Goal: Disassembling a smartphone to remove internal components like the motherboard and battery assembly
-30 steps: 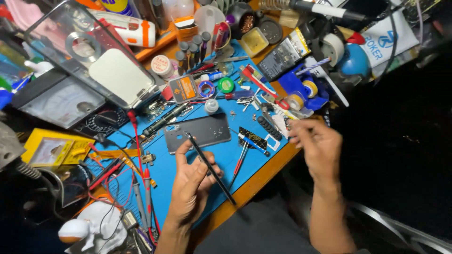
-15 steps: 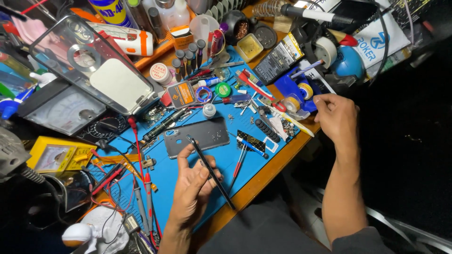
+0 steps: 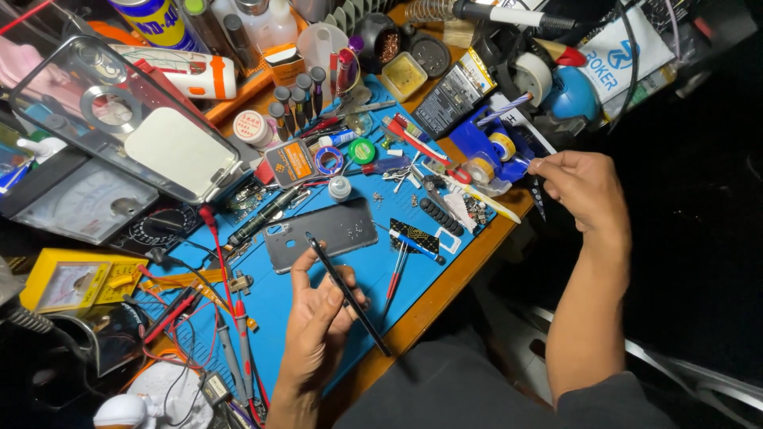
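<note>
My left hand (image 3: 318,318) grips a thin dark phone (image 3: 350,298) edge-on, tilted over the front of the blue work mat (image 3: 278,302). Just beyond it a grey phone back cover (image 3: 322,233) lies flat on the mat. My right hand (image 3: 580,187) is out past the table's right edge, fingers pinched together next to a blue tape holder (image 3: 489,143) with small tape rolls (image 3: 481,168). A thin dark pointed tool (image 3: 540,200) hangs from that hand; what the fingertips pinch is too small to tell.
Screwdrivers (image 3: 413,246), tweezers, screws and a black strip (image 3: 439,216) lie on the mat. Red and black probe leads (image 3: 226,318) run along the left. A yellow meter (image 3: 71,282), an analog meter (image 3: 79,199), a clear lidded case (image 3: 119,119), bottles and a soldering iron (image 3: 493,12) crowd the back.
My right hand has moved up and to the right, from over the mat's right part to the tape holder at the table edge. My left hand keeps holding the phone.
</note>
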